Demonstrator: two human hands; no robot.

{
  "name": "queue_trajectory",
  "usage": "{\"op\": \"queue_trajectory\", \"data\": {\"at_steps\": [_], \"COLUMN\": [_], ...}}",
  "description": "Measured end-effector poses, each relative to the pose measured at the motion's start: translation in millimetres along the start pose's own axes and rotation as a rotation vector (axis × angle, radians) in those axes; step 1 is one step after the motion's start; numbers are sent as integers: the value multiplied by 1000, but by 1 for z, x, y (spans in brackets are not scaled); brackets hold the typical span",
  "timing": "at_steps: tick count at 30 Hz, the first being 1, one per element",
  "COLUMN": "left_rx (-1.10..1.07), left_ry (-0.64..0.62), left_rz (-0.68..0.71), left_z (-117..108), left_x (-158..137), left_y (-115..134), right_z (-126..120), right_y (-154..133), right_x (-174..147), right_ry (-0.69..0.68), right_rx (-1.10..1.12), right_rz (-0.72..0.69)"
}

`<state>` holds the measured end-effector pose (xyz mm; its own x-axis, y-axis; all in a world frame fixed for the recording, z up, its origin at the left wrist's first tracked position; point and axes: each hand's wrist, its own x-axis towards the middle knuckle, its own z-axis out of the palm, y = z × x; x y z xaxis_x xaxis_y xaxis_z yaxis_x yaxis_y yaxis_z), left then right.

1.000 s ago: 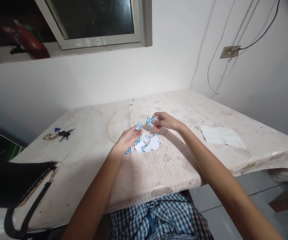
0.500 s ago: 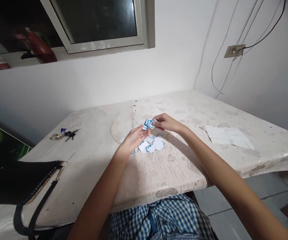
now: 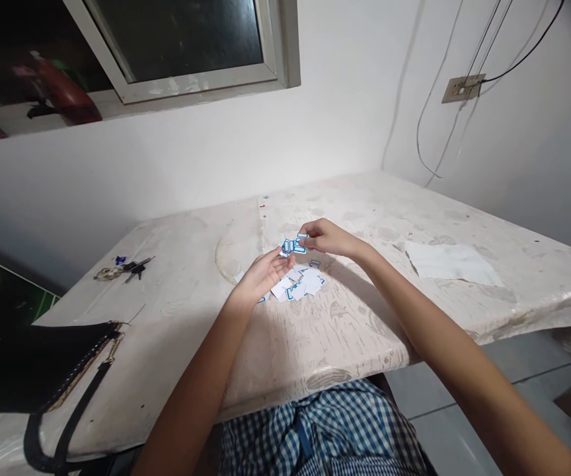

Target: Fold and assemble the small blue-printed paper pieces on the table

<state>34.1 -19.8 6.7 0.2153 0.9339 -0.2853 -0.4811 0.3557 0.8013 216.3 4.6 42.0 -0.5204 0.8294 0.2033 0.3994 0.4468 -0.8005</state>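
Small white paper pieces with blue outlines (image 3: 292, 246) are held up between my two hands. My left hand (image 3: 266, 270) is turned palm up, its thumb and fingers closed on the left end of these pieces. From the right, my right hand (image 3: 326, 237) pinches the other end of the bunch with thumb and fingers. Under and just in front of the hands, a loose pile of similar paper pieces (image 3: 310, 280) lies on the table, some blank side up. How many pieces each hand holds is too small to tell.
The table (image 3: 365, 317) has a patterned plastic cover. A white cloth or paper (image 3: 451, 262) lies to the right. Keys (image 3: 137, 267) lie at left, near a black bag (image 3: 32, 363) with a strap. A wall (image 3: 206, 158) stands behind.
My right hand has shifted slightly at the paper pieces, which now look more fanned out. The left hand keeps its hold. The whole view has moved a little.
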Motion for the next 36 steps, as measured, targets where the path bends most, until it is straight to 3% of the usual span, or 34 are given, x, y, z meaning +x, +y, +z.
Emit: {"op": "queue_trajectory", "data": {"at_steps": [8, 17, 29, 36], "left_rx": [148, 223, 146, 198], "left_ry": [-59, -137, -89, -143], "left_rz": [-3, 23, 11, 2], "left_z": [-3, 0, 3, -1], "left_x": [0, -3, -3, -2], "left_y": [-5, -7, -5, -6], "right_z": [6, 11, 15, 17], "right_y": [5, 2, 1, 1], "right_x": [4, 2, 2, 2], "right_ry": [25, 52, 101, 132], "right_rx": [-230, -237, -227, -227], "right_rz": [-75, -42, -63, -75]}}
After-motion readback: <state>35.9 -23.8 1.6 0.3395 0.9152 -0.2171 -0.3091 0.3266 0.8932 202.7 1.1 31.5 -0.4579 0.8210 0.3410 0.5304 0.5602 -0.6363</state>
